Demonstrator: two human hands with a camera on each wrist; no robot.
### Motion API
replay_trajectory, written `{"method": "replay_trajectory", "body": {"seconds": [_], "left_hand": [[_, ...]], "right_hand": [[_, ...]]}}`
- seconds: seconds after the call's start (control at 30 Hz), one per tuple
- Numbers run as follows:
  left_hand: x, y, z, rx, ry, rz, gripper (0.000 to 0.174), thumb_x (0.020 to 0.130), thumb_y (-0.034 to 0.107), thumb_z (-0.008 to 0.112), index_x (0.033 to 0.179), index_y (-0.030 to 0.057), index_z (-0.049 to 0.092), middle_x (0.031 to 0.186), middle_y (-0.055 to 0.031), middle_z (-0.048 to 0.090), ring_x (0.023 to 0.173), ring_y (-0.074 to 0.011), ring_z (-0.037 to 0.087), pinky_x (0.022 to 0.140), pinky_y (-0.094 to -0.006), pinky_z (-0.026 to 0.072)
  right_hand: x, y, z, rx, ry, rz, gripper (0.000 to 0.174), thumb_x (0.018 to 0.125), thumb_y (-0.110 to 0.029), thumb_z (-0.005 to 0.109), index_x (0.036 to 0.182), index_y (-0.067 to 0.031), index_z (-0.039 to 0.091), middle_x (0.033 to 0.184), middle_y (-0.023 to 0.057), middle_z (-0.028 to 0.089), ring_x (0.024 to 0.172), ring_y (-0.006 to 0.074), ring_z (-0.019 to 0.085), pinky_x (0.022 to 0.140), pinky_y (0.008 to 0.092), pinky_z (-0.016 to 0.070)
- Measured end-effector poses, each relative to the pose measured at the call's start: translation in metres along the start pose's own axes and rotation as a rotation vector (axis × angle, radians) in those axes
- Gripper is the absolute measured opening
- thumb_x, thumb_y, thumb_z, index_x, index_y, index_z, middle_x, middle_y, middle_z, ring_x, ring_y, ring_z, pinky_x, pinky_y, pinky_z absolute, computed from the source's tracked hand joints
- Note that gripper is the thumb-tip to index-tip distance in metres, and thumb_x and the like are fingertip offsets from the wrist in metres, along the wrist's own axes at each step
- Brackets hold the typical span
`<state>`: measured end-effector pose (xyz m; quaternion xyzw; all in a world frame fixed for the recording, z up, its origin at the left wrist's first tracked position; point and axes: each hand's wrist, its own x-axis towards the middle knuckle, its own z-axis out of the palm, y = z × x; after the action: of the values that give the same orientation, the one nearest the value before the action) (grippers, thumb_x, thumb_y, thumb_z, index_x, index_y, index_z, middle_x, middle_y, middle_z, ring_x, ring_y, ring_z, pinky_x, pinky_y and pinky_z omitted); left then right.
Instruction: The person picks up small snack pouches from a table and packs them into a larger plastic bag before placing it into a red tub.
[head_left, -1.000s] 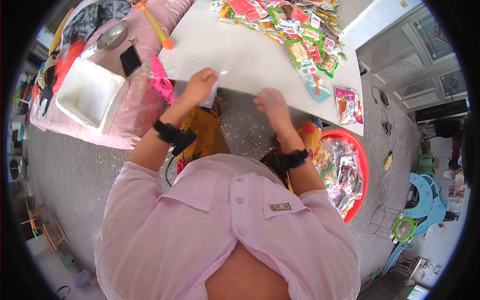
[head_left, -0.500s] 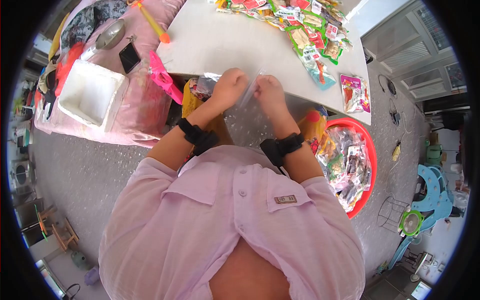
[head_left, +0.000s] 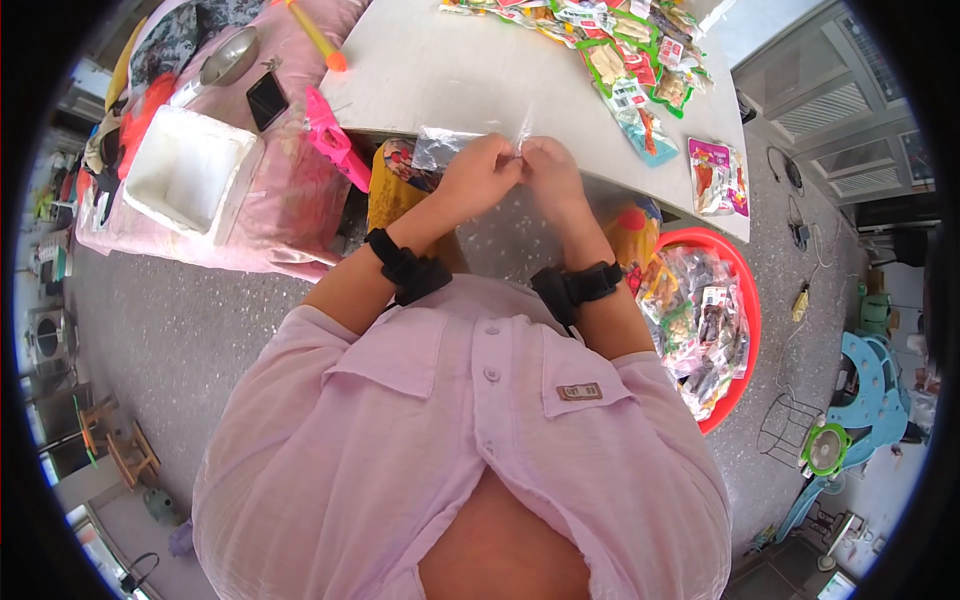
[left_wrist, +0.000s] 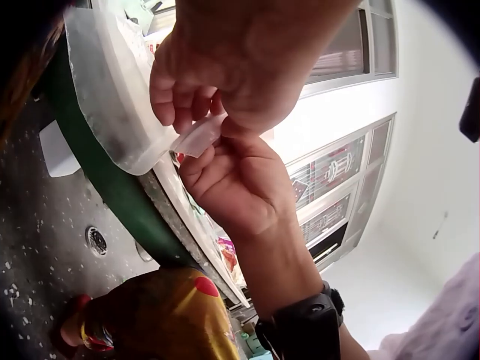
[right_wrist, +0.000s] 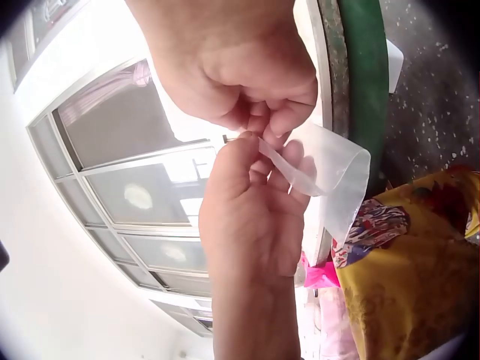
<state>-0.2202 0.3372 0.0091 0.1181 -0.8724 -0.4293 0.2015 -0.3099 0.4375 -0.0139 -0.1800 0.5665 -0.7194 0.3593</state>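
A clear plastic bag (head_left: 438, 148) hangs from both hands over the near edge of the white table. The left hand (head_left: 480, 175) pinches one edge of it between thumb and curled fingers. Fingertip to fingertip with it, the right hand (head_left: 553, 178) grips the same rim. From the left wrist, the bag (left_wrist: 112, 97) spreads out flat to one side, its folded edge running between the two thumbs. In the right wrist view the bag (right_wrist: 345, 161) droops in a loose fold below the fingers. Its pinched part is mostly hidden by them.
Sealed food packets (head_left: 625, 65) are heaped at the table's back right, with a purple packet (head_left: 717, 178) near its right corner. A red tub (head_left: 748, 330) full of packets stands right. Left, a white foam box (head_left: 190, 170) and a pink bag (head_left: 335, 138) lie on pink bedding.
The hands, first well apart with the bag near the left one, have come together in the middle. Both now hold the bag's edge, and it has swung out toward the left.
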Motion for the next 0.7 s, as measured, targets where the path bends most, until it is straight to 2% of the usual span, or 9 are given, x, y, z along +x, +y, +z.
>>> {"method": "replay_trajectory", "body": {"seconds": [0.23,0.33,0.43,0.53,0.57,0.63,0.7], "left_hand": [[0.0,0.001,-0.004,-0.067,-0.038,-0.127,0.011,0.075,0.012,0.049,0.076,0.0012,0.049,0.061,-0.0075,0.051,0.056,-0.0114,0.049,0.051,-0.0245,0.0394],[0.008,-0.023,0.002,-0.272,0.069,-0.169,0.012,0.076,0.013,0.048,0.075,0.0009,0.049,0.061,-0.0047,0.051,0.057,-0.0101,0.049,0.051,-0.0233,0.0397],[0.011,-0.021,-0.01,-0.242,0.083,-0.24,0.013,0.076,0.012,0.049,0.081,0.0,0.048,0.064,-0.0038,0.052,0.058,-0.011,0.05,0.055,-0.0231,0.0408],[0.009,-0.024,-0.005,-0.025,0.135,0.021,0.021,0.075,0.011,0.05,0.092,0.0003,0.046,0.068,-0.0057,0.054,0.061,-0.0134,0.052,0.056,-0.0245,0.0421],[0.006,-0.016,-0.006,0.021,0.114,0.023,0.031,0.073,0.011,0.053,0.102,0.0019,0.043,0.072,-0.0079,0.055,0.062,-0.0152,0.053,0.056,-0.026,0.0429],[0.004,-0.005,-0.015,0.05,0.099,0.006,0.033,0.072,0.011,0.054,0.103,0.0027,0.044,0.071,-0.0088,0.055,0.061,-0.0154,0.053,0.056,-0.0261,0.043],[0.007,-0.012,-0.016,0.065,0.136,0.036,0.03,0.072,0.01,0.054,0.1,0.0025,0.047,0.07,-0.009,0.055,0.059,-0.0149,0.052,0.056,-0.026,0.0428]], "right_hand": [[-0.003,-0.008,0.001,-0.022,-0.002,0.065,0.012,0.081,-0.014,0.044,0.08,-0.0042,0.051,0.072,0.0019,0.053,0.066,0.0091,0.05,0.058,0.0206,0.0401],[-0.004,-0.011,0.002,0.064,0.105,0.065,0.012,0.08,-0.014,0.044,0.08,-0.0044,0.05,0.072,0.0021,0.053,0.067,0.0093,0.051,0.058,0.0212,0.0406],[-0.002,-0.019,0.004,0.1,0.134,0.029,0.011,0.08,-0.013,0.044,0.08,-0.0036,0.049,0.072,0.0029,0.053,0.067,0.0106,0.052,0.058,0.0224,0.0419],[0.002,-0.026,0.017,0.042,0.038,-0.045,0.012,0.079,-0.013,0.044,0.079,-0.002,0.05,0.072,0.0038,0.053,0.066,0.0121,0.053,0.059,0.0234,0.0433],[0.005,-0.021,0.02,-0.001,-0.013,-0.076,0.013,0.08,-0.013,0.044,0.079,-0.0018,0.05,0.072,0.0038,0.053,0.067,0.0122,0.053,0.06,0.0234,0.0435],[0.017,-0.016,0.02,-0.091,-0.112,-0.16,0.014,0.08,-0.014,0.044,0.078,-0.0014,0.051,0.072,0.0038,0.053,0.069,0.0123,0.053,0.062,0.0236,0.044],[0.025,-0.014,0.024,-0.083,-0.072,-0.18,0.015,0.08,-0.014,0.044,0.078,-0.0012,0.052,0.073,0.0037,0.053,0.069,0.0117,0.053,0.062,0.0231,0.044]]}}
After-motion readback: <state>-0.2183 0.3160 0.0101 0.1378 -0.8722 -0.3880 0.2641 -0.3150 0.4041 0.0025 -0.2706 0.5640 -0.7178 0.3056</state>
